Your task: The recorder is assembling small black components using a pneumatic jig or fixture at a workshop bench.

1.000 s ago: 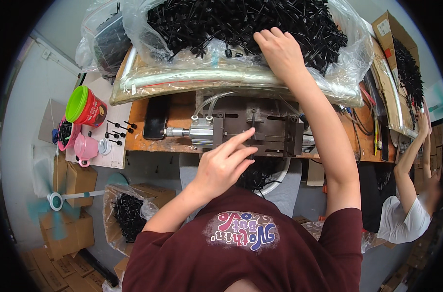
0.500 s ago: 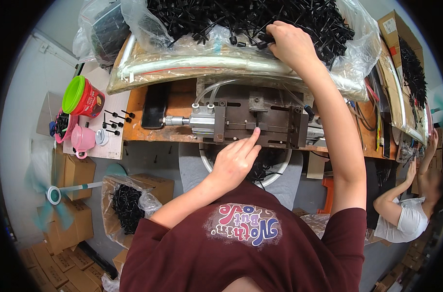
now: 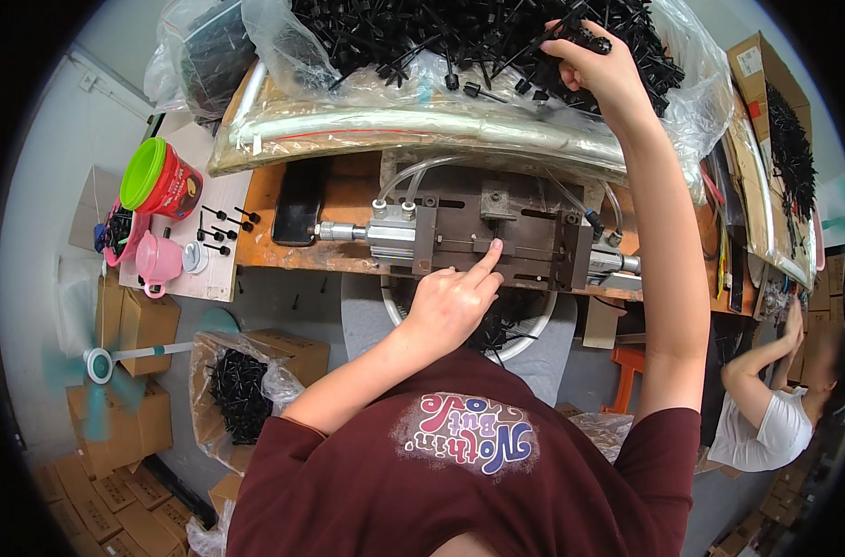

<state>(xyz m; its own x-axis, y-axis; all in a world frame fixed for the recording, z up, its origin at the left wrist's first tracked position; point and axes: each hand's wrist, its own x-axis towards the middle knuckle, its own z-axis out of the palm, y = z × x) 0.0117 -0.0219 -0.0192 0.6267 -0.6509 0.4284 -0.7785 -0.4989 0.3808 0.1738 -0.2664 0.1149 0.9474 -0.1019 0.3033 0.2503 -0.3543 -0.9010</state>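
My left hand (image 3: pixel 452 304) rests at a dark metal clamping fixture (image 3: pixel 455 221), its index finger stretched out and the others curled. That fingertip touches the small block at the fixture's middle; whether a part lies under it is hidden. Over the right side of a heap of black plastic parts (image 3: pixel 394 42), my right hand (image 3: pixel 606 79) is raised with fingers bent around several black pieces with thin stems and round ribbed heads (image 3: pixel 593 39). The heap lies in a plastic-lined tray (image 3: pixel 422 128) behind the fixture.
Silver air cylinders (image 3: pixel 392 239) with clear hoses flank the fixture. At left are a phone (image 3: pixel 297 204), a red-green tub (image 3: pixel 162 181), a pink cup (image 3: pixel 158 258) and several loose parts. A fan (image 3: pixel 99 366) stands lower left. A co-worker (image 3: pixel 766 408) sits at right.
My right hand has lifted and moved right over the heap, now with several black parts in its fingers. My left index finger stays at the fixture's middle.
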